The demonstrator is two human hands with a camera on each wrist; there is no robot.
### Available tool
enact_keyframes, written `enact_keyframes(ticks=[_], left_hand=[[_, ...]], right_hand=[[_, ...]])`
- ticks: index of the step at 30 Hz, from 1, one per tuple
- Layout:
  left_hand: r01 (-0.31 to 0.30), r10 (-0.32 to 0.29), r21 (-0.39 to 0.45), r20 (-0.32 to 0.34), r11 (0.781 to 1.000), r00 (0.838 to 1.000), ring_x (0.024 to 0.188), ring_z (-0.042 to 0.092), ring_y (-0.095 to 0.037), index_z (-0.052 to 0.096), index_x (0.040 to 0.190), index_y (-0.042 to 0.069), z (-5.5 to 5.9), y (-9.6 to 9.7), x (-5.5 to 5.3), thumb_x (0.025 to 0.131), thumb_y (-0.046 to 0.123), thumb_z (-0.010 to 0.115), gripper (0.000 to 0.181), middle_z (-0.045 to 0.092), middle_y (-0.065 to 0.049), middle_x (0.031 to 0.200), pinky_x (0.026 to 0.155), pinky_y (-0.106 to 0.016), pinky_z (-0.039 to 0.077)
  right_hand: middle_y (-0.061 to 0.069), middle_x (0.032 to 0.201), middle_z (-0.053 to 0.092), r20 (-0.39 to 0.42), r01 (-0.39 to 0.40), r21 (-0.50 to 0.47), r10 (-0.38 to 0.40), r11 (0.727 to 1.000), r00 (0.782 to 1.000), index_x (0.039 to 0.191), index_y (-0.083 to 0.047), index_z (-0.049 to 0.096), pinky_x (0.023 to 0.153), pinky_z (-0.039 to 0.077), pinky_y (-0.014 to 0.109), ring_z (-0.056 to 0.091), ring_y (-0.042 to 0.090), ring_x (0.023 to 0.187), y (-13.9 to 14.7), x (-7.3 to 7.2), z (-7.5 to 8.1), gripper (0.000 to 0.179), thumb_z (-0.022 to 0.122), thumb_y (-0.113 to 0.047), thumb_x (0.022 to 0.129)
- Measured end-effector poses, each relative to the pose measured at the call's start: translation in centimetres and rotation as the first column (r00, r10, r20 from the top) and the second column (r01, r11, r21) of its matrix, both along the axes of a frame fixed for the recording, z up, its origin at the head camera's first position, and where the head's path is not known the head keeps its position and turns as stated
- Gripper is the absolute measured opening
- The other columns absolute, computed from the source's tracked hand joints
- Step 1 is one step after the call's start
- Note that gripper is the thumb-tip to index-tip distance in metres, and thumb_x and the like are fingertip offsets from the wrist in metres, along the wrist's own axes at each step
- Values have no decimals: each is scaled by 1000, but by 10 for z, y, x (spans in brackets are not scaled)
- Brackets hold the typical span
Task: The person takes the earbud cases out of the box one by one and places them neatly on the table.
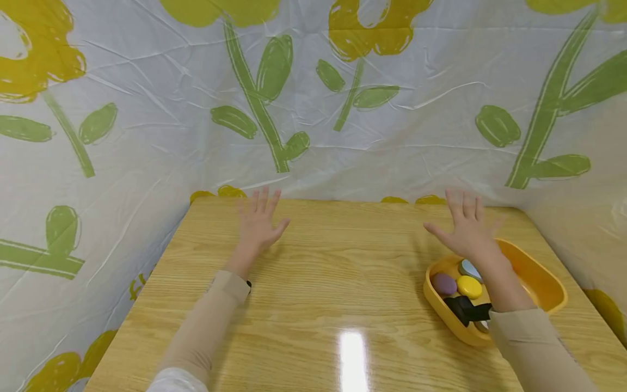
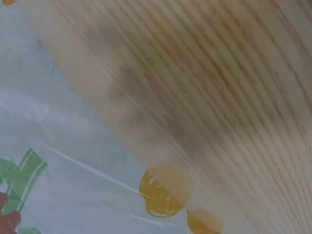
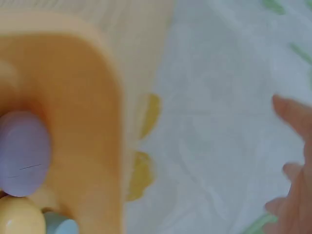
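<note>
Both hands are raised over the wooden table (image 1: 313, 261) with fingers spread, and neither holds anything. The left hand (image 1: 258, 226) is above the far left part of the table; only a bit of its fingers (image 2: 9, 219) shows at the corner of the left wrist view. Over the far end of an orange tub (image 1: 539, 275) hovers the right hand (image 1: 467, 231), its forearm crossing the tub. Inside lie a purple rounded piece (image 1: 444, 283), a yellow one (image 1: 469, 287), a light blue one (image 1: 469, 269) and a black object (image 1: 462, 310), whose kind I cannot tell. The forearm hides part of the contents.
A white sheet (image 1: 416, 120) printed with yellow flowers and green stems hangs behind the table and along both sides. The table's far edge (image 1: 338, 201) meets this sheet. Light glares off the tabletop near the front.
</note>
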State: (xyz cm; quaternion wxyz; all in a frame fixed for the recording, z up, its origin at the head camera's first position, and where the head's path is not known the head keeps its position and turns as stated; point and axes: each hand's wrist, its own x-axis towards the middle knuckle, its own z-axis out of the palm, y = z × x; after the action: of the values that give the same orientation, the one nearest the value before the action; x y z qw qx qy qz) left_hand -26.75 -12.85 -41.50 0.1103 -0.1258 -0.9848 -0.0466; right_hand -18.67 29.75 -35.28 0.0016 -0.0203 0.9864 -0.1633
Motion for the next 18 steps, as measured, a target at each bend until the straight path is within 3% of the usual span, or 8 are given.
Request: enact_keyframes(ticks=[5, 11, 15, 18], left_hand=[[106, -98, 57, -129, 993, 987, 141, 1, -24, 11, 148, 24, -4, 19, 0, 91, 50, 40, 69, 7, -3, 154, 108, -58, 5], [263, -246, 26, -275, 964, 929, 140, 9, -25, 23, 146, 18, -12, 56, 0, 90, 45, 43, 66, 16, -6, 152, 110, -54, 7], [341, -329, -16, -311, 940, 892, 139, 13, -25, 33, 142, 16, -18, 93, 3, 88, 45, 45, 63, 21, -7, 151, 111, -51, 10], [395, -395, -61, -283, 917, 874, 139, 13, -25, 30, 144, 19, -20, 124, 9, 90, 47, 43, 62, 18, -6, 152, 111, -50, 10]], right_hand=[[28, 142, -26, -43, 82, -103, -87, 991, 995, 145, -13, -15, 83, -15, 77, -30, 43, 127, 11, 32, 12, 87, 39, -55, 91], [34, 142, -20, -97, 198, -131, -212, 971, 972, 145, -5, -11, 86, -13, 77, -24, 47, 129, 29, 69, 7, 90, 45, -50, 90], [37, 140, -20, -96, 291, -183, -311, 939, 945, 143, 0, -12, 85, -11, 78, -22, 50, 129, 42, 89, -5, 94, 50, -46, 89], [39, 139, -22, -58, 374, -200, -392, 906, 918, 142, 2, -15, 86, -8, 79, -21, 52, 127, 49, 100, -12, 97, 50, -46, 88]])
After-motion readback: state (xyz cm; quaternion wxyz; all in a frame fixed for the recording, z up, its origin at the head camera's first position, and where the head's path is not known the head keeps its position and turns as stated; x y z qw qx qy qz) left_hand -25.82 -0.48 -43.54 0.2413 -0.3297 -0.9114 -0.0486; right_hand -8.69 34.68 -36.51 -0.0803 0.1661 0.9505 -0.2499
